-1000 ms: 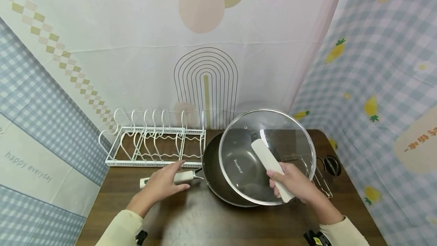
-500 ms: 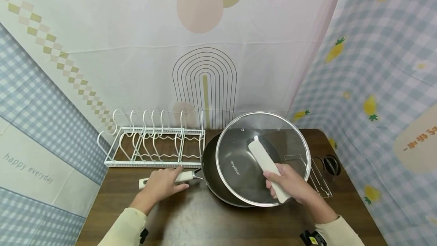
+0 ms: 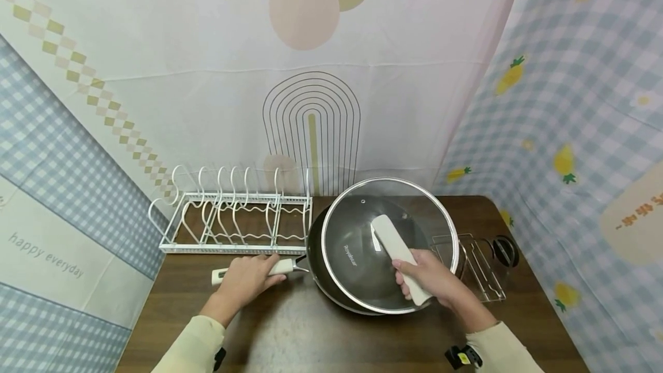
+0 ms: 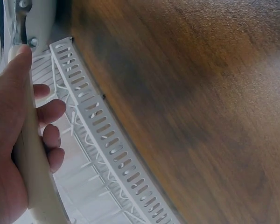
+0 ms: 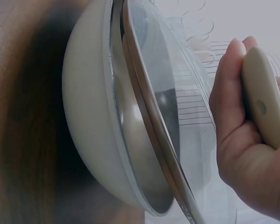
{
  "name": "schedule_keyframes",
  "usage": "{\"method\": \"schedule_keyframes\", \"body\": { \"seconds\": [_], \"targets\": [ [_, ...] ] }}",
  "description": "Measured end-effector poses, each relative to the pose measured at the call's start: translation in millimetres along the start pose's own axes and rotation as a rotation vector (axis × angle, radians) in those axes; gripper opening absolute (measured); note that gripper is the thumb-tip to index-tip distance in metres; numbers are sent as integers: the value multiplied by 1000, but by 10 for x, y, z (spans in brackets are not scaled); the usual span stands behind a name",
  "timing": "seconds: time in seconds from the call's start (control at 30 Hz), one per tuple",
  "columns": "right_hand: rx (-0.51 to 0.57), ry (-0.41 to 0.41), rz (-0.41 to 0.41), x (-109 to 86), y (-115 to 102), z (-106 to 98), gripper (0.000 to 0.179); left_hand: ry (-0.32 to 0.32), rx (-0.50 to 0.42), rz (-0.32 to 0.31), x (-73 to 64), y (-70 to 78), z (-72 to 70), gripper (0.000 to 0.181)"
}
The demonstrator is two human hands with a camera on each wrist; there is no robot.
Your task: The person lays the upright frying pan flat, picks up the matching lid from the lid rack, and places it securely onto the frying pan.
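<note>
My left hand (image 3: 244, 281) grips the cream handle (image 3: 281, 267) of a deep frying pan (image 3: 317, 258). In the left wrist view its fingers curl round that handle. The pan stands on the wooden table, dark inside and pale outside. Over it my right hand (image 3: 427, 276) holds a round glass lid (image 3: 357, 281) by its long cream grip (image 3: 389, 238). From the right wrist view, the lid (image 5: 151, 107) leans at an angle to the pan's rim, close at one end and apart at the other. It sits off-centre to the right, leaving the pan's left side uncovered.
A white wire rack (image 3: 233, 249) with upright dividers stands left of the pan, behind its handle. To the right lie a thin metal wire rack (image 3: 484, 269) and a black knob-like object (image 3: 504, 251). Patterned cloths hang behind and at both sides.
The right hand has moved left and slightly down with the lid, which covers more of the pan. The left hand has come down onto the pan's handle and taken hold of it.
</note>
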State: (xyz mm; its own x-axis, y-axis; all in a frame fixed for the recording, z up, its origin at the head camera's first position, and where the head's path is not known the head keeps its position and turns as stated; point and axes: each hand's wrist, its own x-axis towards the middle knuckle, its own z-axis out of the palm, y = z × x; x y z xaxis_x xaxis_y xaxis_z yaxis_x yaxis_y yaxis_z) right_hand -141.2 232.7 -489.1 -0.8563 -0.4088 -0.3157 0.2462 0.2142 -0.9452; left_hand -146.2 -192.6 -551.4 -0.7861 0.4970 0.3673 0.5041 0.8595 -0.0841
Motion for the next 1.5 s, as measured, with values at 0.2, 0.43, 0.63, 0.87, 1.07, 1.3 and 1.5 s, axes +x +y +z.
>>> {"method": "schedule_keyframes", "body": {
  "seconds": [0.2,0.43,0.63,0.87,1.07,1.3,1.5],
  "targets": [
    [9,-19,3,79,57,21,35,11,33,13,-4,8,1,49],
    [39,-33,23,132,101,28,27,-5,61,25,-4,5,23,53],
    [75,-58,31,160,109,25,26,-8,64,14,-11,4,46,55],
    [107,-87,36,209,135,27,30,-2,62,4,-14,11,48,55],
    [113,-88,46,256,144,31,29,14,82,16,-12,15,39,55],
    [129,-99,55,288,139,50,26,20,82,13,-19,15,53,55],
    [147,-104,57,330,185,72,24,6,85,10,-10,12,60,55]
  ]
}}
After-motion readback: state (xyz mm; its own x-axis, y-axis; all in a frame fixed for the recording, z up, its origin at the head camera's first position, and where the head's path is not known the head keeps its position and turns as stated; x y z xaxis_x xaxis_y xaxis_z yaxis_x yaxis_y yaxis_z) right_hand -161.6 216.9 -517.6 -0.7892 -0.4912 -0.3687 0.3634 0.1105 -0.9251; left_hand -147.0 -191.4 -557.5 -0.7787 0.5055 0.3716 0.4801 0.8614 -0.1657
